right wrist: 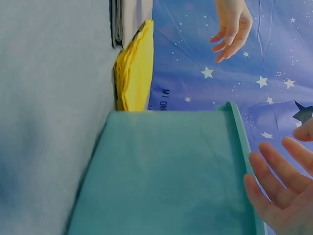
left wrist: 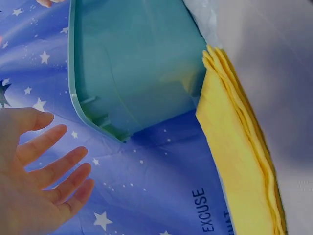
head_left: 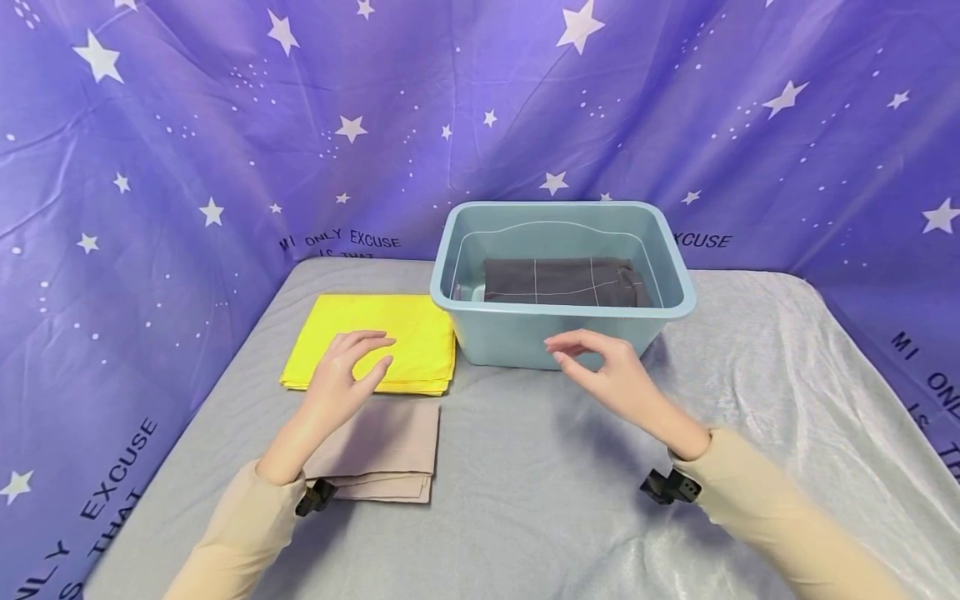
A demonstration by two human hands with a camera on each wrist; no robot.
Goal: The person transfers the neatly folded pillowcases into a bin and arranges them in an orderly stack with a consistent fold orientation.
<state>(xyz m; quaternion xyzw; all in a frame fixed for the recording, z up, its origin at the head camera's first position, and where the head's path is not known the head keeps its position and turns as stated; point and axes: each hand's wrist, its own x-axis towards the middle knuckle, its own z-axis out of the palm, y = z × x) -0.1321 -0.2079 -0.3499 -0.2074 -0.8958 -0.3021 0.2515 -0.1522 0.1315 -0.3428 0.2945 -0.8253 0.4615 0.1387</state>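
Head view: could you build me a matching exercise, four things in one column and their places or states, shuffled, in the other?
1. Right hand
2. Folded yellow cloth
3. Folded dark grey cloth with pale lines
4. Folded pinkish-beige cloth

A. Inside the blue-green plastic bin
B. Nearer the camera than the yellow cloth, lying on the grey cover
C. Holding nothing
D. Directly left of the bin

Pairs: 1-C, 2-D, 3-A, 4-B
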